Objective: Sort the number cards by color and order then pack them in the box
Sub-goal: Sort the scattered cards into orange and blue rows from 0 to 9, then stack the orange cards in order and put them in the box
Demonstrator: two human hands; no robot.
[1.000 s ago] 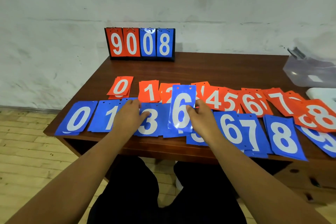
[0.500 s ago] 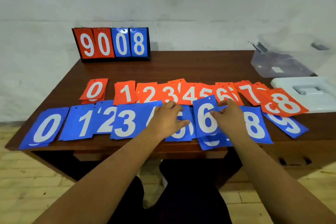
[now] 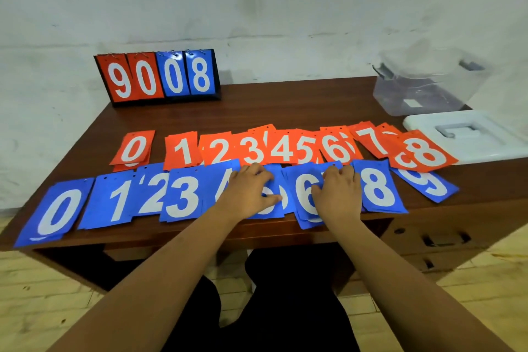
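Whitewashed wall (image 3: 285,8) behind; dark wooden table (image 3: 300,111) in front of the seated person. Clock positions are read from table centre, 12 = wall side.

- 11 o'clock, far edge: flip scoreboard (image 3: 160,77), upright, showing 9 0 on red and 0 8 on blue.
- 2 o'clock, far corner: clear box (image 3: 423,91), open-topped. White lid (image 3: 468,137) lies flat just at its 6 o'clock, handle recess up.
- Orange cards (image 3: 283,148): one row across mid-table from 9 to 3 o'clock. Digits 0 to 8 are readable left to right. They overlap from 2 onward, and the 0 sits apart from the 1.
- Blue cards (image 3: 120,203): row along the near edge. 0, 1, 2, 3 are readable, then part of a 4, the hands, then 6, 8, 9. The blue 9 is tilted, its far end under the orange 8.
- Left hand (image 3: 248,194): palm down at 6 o'clock, fingers relaxed and spread flat on the blue cards, thumb out to the right. The digit beneath is mostly hidden. It grips nothing.
- Right hand (image 3: 338,194): palm down, just at 3 o'clock of the blue 6 (image 3: 303,197). Thumb on that card's right edge, fingers bent over the cards between 6 and 8. Pressing or pinching: cannot tell.
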